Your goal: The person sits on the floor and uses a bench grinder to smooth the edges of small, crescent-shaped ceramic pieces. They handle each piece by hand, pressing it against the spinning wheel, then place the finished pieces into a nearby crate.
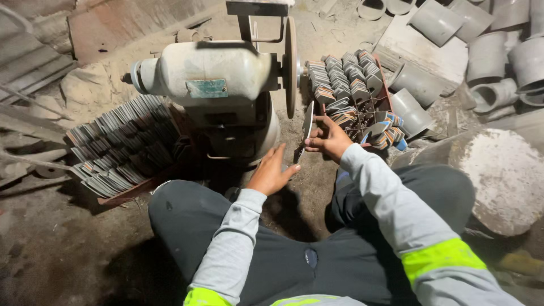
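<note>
both hands (327, 137) hold blade (306, 126) below teal-labelled grinder (211, 79).

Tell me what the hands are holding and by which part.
Both hands grip one thin flat grey metal blade: the right hand at its middle, the left hand at its lower end.
</note>
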Tool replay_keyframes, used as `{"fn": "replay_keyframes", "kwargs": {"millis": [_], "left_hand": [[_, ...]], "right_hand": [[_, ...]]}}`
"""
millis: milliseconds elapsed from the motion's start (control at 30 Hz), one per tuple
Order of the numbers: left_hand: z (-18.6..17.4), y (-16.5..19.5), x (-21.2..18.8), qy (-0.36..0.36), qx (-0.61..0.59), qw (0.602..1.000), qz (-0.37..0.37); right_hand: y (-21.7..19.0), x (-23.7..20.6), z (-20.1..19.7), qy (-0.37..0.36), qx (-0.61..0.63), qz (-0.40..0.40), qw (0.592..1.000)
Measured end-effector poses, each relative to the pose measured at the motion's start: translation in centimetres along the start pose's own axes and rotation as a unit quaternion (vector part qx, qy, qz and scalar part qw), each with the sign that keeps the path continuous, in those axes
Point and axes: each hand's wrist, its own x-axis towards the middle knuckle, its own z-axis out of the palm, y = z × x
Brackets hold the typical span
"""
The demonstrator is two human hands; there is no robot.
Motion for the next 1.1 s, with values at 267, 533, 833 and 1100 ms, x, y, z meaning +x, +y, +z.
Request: {"fn": "replay_keyframes", "kwargs": {"millis": [267,533,833,1100], "left_hand": [[0.7,2.6,0.4,0.016,-0.068,0.998,0.005],[1.9,0.8,3.5,0.059,-0.268,0.961,0.001],[2.5,-1.4,6.6,0.023,-0.416,0.908,-0.033],[2.3,0.6,3.4,0.049,-0.417,0.907,0.02]], "right_hand": [[1.1,-1.4,-1.5,-0.076,0.037,-0.084,0.993],[1.3,3.1,-1.2,0.017,-0.313,-0.307,0.898],[-0.7,5.3,-0.1,0.054,-0.289,-0.32,0.9],[-0.8,2.2,1.1,0.061,-0.288,-0.301,0.907]]}}
